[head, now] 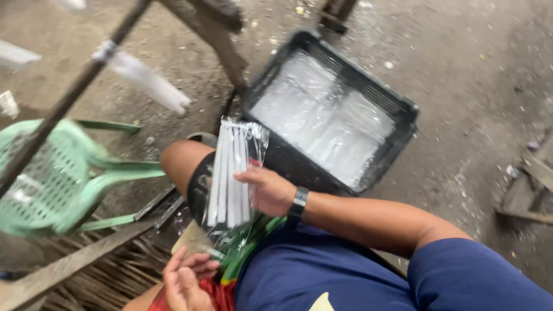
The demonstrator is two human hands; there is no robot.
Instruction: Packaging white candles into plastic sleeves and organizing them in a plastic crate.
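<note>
Bare dirt ground (461, 103), littered with small debris, formed the working area. One black plastic crate (331, 109) sat on it ahead of the seated person, holding flat clear plastic packets; blur prevented a count. One green plastic chair (63, 178) stood to the left, and dark wooden poles (69, 95) crossed the upper left, one with a white tube-shaped item (147, 80) tied to it.

One clear plastic bag (233, 173) was held upright above the person's knee (181, 158), just beside the crate's near corner. It contained long white sticks, roughly five or six; the exact number could not be told. The right hand (268, 190), with one dark wristband (298, 204) at its wrist, was clamped on the bag's right side at mid-height. The left hand (187, 282) sat lower, at the bag's bottom end, fingers curled; whether it actually pinched the plastic could not be told. The two hands were apart, one above the other.
</note>
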